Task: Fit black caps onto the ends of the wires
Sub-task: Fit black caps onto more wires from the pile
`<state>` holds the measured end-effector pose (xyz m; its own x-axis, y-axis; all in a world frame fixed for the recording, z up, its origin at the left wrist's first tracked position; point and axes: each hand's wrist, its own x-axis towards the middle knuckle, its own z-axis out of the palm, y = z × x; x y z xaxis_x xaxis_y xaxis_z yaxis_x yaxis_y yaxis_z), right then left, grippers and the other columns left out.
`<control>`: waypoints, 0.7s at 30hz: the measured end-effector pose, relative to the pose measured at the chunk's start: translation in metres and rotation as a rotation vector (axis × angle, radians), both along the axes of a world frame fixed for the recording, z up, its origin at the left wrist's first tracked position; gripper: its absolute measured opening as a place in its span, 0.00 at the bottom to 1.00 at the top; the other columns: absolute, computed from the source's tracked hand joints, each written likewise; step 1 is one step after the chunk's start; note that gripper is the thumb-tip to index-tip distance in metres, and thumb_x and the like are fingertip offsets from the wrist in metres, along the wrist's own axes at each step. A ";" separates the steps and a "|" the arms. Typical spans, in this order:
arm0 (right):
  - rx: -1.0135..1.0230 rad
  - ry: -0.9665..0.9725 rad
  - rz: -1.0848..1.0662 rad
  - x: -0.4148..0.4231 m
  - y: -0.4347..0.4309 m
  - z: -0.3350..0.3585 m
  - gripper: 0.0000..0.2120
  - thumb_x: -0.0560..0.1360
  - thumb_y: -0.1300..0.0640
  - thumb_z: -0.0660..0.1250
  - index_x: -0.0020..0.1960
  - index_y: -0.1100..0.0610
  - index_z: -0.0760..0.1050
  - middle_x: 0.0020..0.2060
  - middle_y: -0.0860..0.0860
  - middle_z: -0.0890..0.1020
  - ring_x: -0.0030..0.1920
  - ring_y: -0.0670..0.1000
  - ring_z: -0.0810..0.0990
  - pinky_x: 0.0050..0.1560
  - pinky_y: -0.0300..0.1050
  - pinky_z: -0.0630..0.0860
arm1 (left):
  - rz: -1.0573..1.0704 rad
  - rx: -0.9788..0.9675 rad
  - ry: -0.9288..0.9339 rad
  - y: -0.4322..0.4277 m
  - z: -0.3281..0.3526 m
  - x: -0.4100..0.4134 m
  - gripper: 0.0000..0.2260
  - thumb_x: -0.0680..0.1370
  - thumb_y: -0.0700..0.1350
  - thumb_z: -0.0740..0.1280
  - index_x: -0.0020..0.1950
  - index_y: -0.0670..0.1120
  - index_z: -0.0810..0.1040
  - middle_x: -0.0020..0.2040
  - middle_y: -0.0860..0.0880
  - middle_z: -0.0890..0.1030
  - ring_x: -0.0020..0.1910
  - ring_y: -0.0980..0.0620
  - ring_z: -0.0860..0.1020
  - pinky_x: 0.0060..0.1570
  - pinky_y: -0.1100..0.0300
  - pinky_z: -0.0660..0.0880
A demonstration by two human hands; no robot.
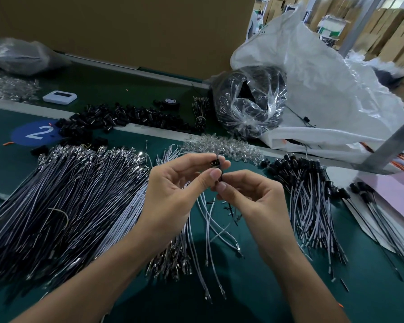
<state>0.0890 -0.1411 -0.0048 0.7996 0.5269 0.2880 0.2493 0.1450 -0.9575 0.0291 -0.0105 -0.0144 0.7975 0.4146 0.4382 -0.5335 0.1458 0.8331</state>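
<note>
My left hand (173,190) pinches a small black cap (215,164) between thumb and fingers above the green table. Just below it, my right hand (250,194) pinches a thin wire (222,177) whose end meets the cap. A big pile of uncapped black and white wires (68,201) lies to the left. Loose black caps (117,118) are heaped at the back. Wires with caps fitted (310,183) lie in a bundle to the right. A few white wires (208,229) trail under my hands.
A clear bag of black parts (250,101) and a large white sack (324,89) stand at the back right. Clear small parts (222,145) lie behind my hands. A white device (59,97), a tape roll (170,102), and a metal post (392,143) are also here.
</note>
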 end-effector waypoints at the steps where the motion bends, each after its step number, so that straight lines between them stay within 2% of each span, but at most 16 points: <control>1: 0.009 -0.003 -0.004 0.000 0.000 0.000 0.04 0.66 0.57 0.73 0.41 0.54 0.84 0.36 0.52 0.86 0.37 0.47 0.83 0.41 0.36 0.78 | -0.001 0.000 -0.003 -0.001 0.000 0.000 0.08 0.72 0.41 0.73 0.50 0.50 0.85 0.48 0.48 0.86 0.52 0.47 0.84 0.52 0.59 0.79; 4: 0.006 -0.027 -0.003 0.001 0.000 -0.001 0.04 0.67 0.56 0.73 0.42 0.52 0.84 0.37 0.51 0.86 0.38 0.45 0.83 0.41 0.35 0.78 | 0.001 -0.021 -0.012 -0.001 0.001 0.000 0.08 0.72 0.40 0.73 0.49 0.49 0.86 0.48 0.48 0.86 0.51 0.48 0.84 0.50 0.61 0.79; 9: -0.060 -0.077 -0.005 0.002 0.002 -0.006 0.05 0.72 0.61 0.74 0.41 0.52 0.84 0.35 0.49 0.85 0.38 0.45 0.82 0.42 0.37 0.78 | 0.019 -0.104 0.061 0.000 -0.001 0.001 0.10 0.71 0.41 0.71 0.51 0.42 0.83 0.46 0.45 0.86 0.50 0.50 0.85 0.49 0.65 0.78; 14: -0.026 -0.047 -0.023 0.000 0.005 -0.009 0.02 0.72 0.60 0.74 0.44 0.54 0.83 0.38 0.51 0.85 0.40 0.47 0.82 0.45 0.42 0.79 | 0.015 -0.074 0.092 0.000 -0.003 0.001 0.10 0.69 0.41 0.73 0.49 0.42 0.82 0.45 0.46 0.87 0.48 0.50 0.85 0.48 0.65 0.79; 17: -0.061 -0.204 -0.184 -0.002 0.005 -0.008 0.03 0.71 0.58 0.72 0.45 0.52 0.80 0.38 0.47 0.83 0.40 0.46 0.81 0.45 0.42 0.77 | 0.061 -0.028 0.098 0.001 -0.001 0.000 0.10 0.67 0.43 0.75 0.48 0.45 0.83 0.44 0.46 0.87 0.45 0.50 0.85 0.47 0.62 0.80; 21: -0.018 -0.507 -0.295 -0.004 0.002 -0.003 0.01 0.73 0.61 0.70 0.44 0.57 0.79 0.39 0.48 0.81 0.42 0.51 0.79 0.44 0.43 0.76 | 0.134 0.040 0.129 0.003 0.001 -0.002 0.10 0.65 0.47 0.76 0.45 0.53 0.85 0.44 0.48 0.86 0.42 0.48 0.85 0.49 0.55 0.82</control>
